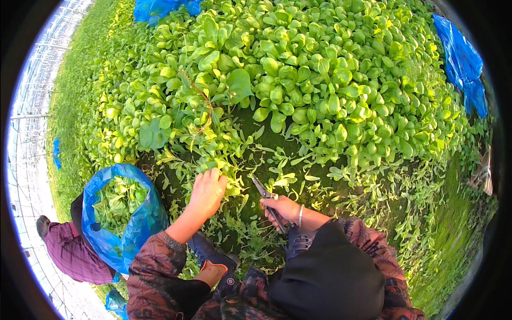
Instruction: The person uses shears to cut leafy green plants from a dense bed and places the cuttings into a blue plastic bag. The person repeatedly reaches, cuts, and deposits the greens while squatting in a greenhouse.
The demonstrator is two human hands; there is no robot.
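Note:
My left hand reaches down into the leafy greens just left of centre. Its fingers curl at the leaves, and whether they grip any is hidden behind the hand. In my right hand is a pair of garden snips, pointing up and left over the cut ground; its blades look nearly together. Dense green rosettes grow beyond both hands. Left of my left forearm stands a blue plastic bag, its mouth wide, holding cut leaves.
Loose leaves and stems litter the dark soil around my shoes. A person in a purple plaid top is behind the bag at left. Other blue bags lie at the far right and top. A red-stemmed weed rises ahead.

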